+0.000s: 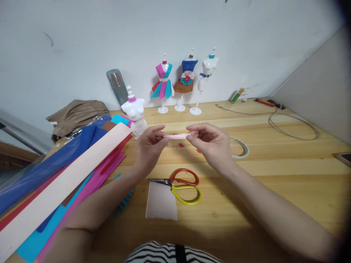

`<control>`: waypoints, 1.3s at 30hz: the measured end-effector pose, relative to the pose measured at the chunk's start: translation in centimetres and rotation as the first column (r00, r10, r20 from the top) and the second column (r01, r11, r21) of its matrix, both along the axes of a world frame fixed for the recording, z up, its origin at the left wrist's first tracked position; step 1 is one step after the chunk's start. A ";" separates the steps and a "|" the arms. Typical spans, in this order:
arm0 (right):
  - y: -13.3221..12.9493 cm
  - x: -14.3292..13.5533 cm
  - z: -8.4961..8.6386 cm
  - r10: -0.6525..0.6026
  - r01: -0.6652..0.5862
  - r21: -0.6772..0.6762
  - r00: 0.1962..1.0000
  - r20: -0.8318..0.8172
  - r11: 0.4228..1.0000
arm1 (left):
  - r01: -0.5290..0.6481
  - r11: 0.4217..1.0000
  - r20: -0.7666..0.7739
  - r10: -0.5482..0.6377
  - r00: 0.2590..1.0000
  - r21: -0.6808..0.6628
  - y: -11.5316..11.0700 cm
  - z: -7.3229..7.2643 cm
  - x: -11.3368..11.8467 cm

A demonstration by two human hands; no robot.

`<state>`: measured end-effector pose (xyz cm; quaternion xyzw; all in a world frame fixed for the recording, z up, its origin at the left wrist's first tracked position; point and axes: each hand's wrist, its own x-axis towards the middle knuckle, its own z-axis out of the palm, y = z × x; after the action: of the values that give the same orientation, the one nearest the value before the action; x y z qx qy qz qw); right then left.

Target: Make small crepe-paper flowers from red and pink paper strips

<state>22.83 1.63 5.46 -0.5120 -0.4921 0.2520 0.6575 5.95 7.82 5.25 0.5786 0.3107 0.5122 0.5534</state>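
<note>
A narrow pale pink strip (pixel 177 136) is stretched level between my two hands above the table. My left hand (pixel 150 146) pinches its left end between thumb and fingers. At the other end, my right hand (pixel 210 144) grips it the same way. Below them lie scissors (pixel 167 182) with one red and one yellow handle, their blades resting over a pale pink rectangular piece (pixel 161 202). Small red bits (pixel 181 145) lie on the table behind the strip. Just behind my left hand stands a bare white mini mannequin (pixel 134 109) with a pink neck band.
Coloured sheets (pixel 68 182) are piled at the left, near a brown cloth (pixel 79 113). Mini mannequins, including a dressed one (pixel 164 80), stand along the wall beside a flask (pixel 116 86). At the right are a tape roll (pixel 244 148), a cable (pixel 293 138) and a glue stick (pixel 237 95).
</note>
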 end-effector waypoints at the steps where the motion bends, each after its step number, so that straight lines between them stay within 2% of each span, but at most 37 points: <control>1: 0.0 -0.1 0.0 -0.016 0.016 0.011 1.000 -0.009 1.000 | 0.023 0.999 0.037 -0.022 0.999 -0.043 0.2 0.0 0.0; 4: 0.0 -0.3 -0.1 -0.071 0.073 0.037 0.997 -0.037 0.997 | 0.189 0.964 0.114 -0.170 0.979 -0.188 0.6 -0.1 0.2; 6: -0.1 -0.6 -0.3 -0.087 0.090 0.055 0.995 -0.056 0.994 | 0.348 0.893 0.125 -0.325 0.937 -0.285 0.4 -0.4 0.4; 8: -0.2 -1.0 -0.6 -0.080 0.084 0.066 0.995 -0.062 0.994 | 0.432 0.834 0.142 -0.409 0.902 -0.344 -0.3 -0.8 0.7; 10: -0.3 -1.5 -0.9 -0.059 0.063 0.071 0.996 -0.062 0.996 | 0.415 0.837 0.184 -0.372 0.910 -0.356 -1.1 -1.0 0.9; 14: -0.6 -2.6 -1.3 -0.020 0.024 0.044 0.996 -0.090 0.999 | 0.301 0.883 0.238 -0.224 0.945 -0.361 -2.4 -1.0 1.3; 18: -0.8 -3.1 -1.4 0.000 0.002 0.021 0.995 -0.101 1.000 | 0.267 0.870 0.293 -0.151 0.944 -0.415 -2.7 -0.8 1.5; 22: -0.8 -3.1 -1.7 -0.008 0.010 0.017 0.995 -0.096 1.000 | 0.289 0.847 0.330 -0.144 0.933 -0.447 -2.7 -0.9 1.6; 28: -0.8 -3.2 -1.6 -0.003 0.007 0.049 0.997 -0.075 0.999 | 0.238 0.850 0.314 -0.091 0.945 -0.469 -2.7 -0.7 1.4; 39: -1.4 -3.3 -0.9 -0.008 0.014 0.051 0.994 -0.105 0.999 | 0.228 0.916 0.343 -0.108 0.933 -0.331 -2.5 0.2 1.0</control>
<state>19.54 0.27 4.52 -0.4836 -0.4603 0.2620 0.6968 6.99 5.30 5.41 0.4003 0.2560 0.4814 0.7365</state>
